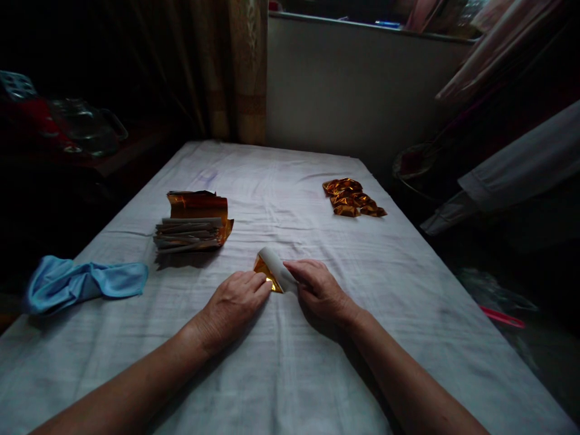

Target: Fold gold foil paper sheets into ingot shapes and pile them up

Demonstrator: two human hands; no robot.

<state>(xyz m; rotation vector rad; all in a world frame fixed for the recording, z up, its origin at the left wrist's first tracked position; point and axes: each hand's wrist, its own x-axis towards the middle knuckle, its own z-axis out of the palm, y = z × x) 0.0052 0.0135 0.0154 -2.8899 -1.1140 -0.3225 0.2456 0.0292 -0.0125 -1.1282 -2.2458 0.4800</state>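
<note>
Both my hands rest on a table covered with a white cloth [290,362]. Between them lies a small sheet of gold foil paper [273,270], white on its back and partly rolled or folded. My left hand [233,305] has its fingers bent, with the fingertips pressing the gold corner of the sheet. My right hand [317,289] pinches the white rolled edge from the right side. A stack of flat gold foil sheets [193,226] sits to the upper left. A small heap of folded gold pieces [352,198] lies at the far right.
A light blue cloth [81,283] lies crumpled at the table's left edge. A glass jug [88,125] stands in the dark at the far left. A curtain and a pale wall rise behind the table. White fabric [512,172] hangs at the right.
</note>
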